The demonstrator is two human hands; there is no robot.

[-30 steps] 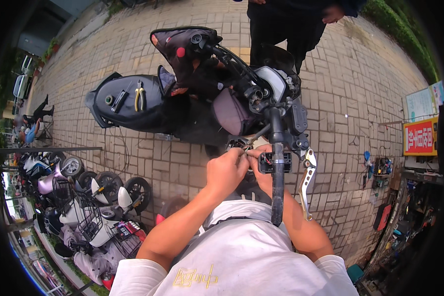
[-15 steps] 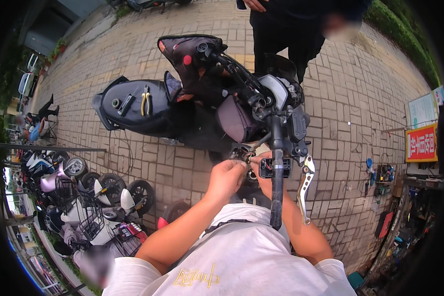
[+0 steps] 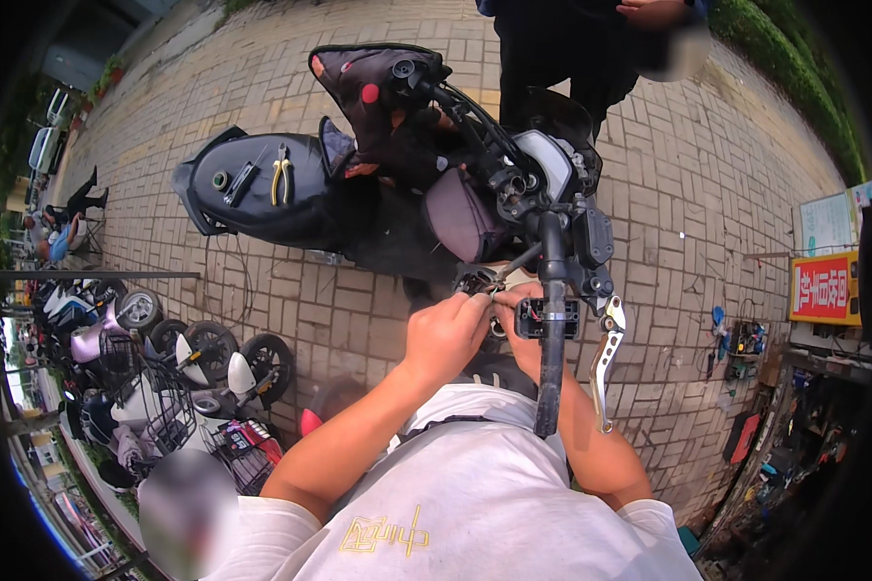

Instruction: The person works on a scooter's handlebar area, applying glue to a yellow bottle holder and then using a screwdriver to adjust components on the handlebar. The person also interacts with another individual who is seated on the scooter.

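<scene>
My left hand (image 3: pixel 446 337) is closed in a pinch beside a scooter's handlebar (image 3: pixel 549 261). Right against its fingertips are those of my right hand (image 3: pixel 519 312), also pinched; whatever is between them is too small to make out. Small dark parts and wires (image 3: pixel 477 279) lie just beyond the fingers. An opened black switch housing (image 3: pixel 548 318), with its inside showing, sits at the handlebar next to my right hand. The silver brake lever (image 3: pixel 606 368) points back towards me. The bar covers part of my right hand.
Yellow-handled pliers (image 3: pixel 281 176), a black tool (image 3: pixel 242 182) and a roll of tape (image 3: pixel 220 180) lie on the black seat (image 3: pixel 300 208). A person in dark clothes (image 3: pixel 562 48) stands beyond the front. Parked scooters (image 3: pixel 165 387) crowd the left; tools (image 3: pixel 746 339) lie at right.
My hands stay together in nearly the same place, the left fingers slightly further in towards the right ones. The view has shifted a little. The standing person's hand has moved.
</scene>
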